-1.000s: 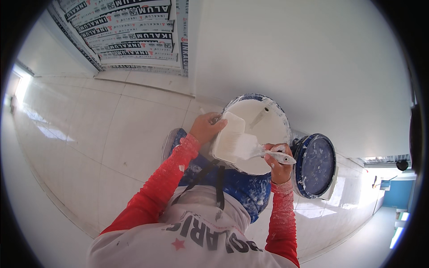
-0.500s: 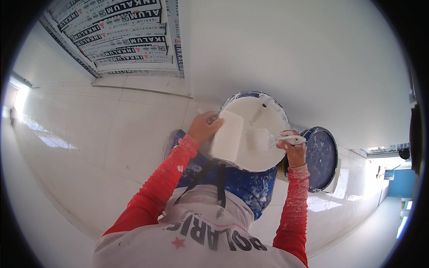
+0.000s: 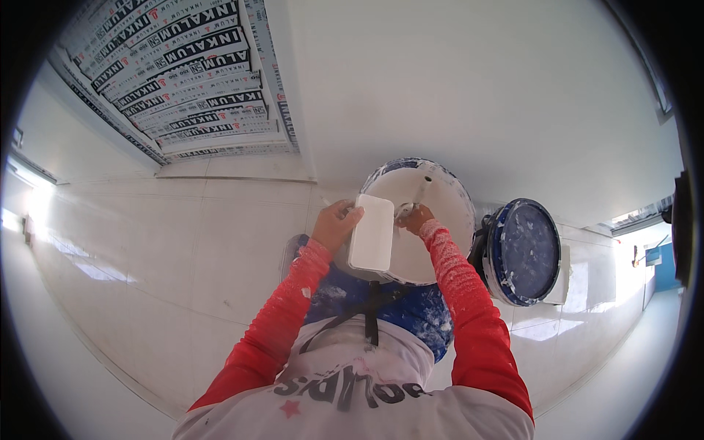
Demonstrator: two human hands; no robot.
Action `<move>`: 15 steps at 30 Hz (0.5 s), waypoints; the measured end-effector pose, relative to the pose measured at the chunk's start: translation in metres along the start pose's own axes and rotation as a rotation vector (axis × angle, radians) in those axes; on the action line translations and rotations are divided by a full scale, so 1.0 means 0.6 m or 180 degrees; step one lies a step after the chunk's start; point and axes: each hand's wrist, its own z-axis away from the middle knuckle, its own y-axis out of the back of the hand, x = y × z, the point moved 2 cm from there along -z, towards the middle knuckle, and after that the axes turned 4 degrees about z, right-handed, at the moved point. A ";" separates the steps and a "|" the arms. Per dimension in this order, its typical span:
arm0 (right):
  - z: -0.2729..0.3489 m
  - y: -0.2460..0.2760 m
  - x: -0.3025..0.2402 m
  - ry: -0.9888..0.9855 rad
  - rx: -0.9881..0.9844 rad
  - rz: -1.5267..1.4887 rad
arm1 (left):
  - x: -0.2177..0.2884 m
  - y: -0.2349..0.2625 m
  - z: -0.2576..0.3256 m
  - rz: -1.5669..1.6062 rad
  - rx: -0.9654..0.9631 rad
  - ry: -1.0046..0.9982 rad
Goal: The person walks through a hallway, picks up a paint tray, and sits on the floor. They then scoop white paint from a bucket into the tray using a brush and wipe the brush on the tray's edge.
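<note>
My left hand point(image 3: 338, 224) is closed on the left edge of a white rectangular tub point(image 3: 372, 236), its thumb over the rim. The tub sits above the left part of a big round bucket point(image 3: 467, 196) of white paint point(image 3: 442, 253), whose rim is smeared white. At the tub's right edge, over the paint, my right hand point(image 3: 416, 218) is closed on a paintbrush point(image 3: 401, 211). Only a small part of the brush shows; its bristles are hidden. A stick point(image 3: 423, 188) stands in the paint near the bucket's far side.
Right of the paint bucket stands a lidded dark blue bucket point(image 3: 526, 251) with white splashes. A pale wall point(image 3: 469, 88) rises just beyond both. Wrapped panels point(image 3: 194, 81) fill an opening at the upper left. Light tiles point(image 3: 220, 242) cover the floor.
My right hand with the paintbrush has moved left from the bucket's right rim to the tub's right edge. The bristles, seen before over the paint, are now out of sight.
</note>
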 end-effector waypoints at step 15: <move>0.268 0.224 -0.011 -0.0191 0.2073 -0.2543 | 0.033 0.000 0.013 -0.0334 0.0260 -0.0033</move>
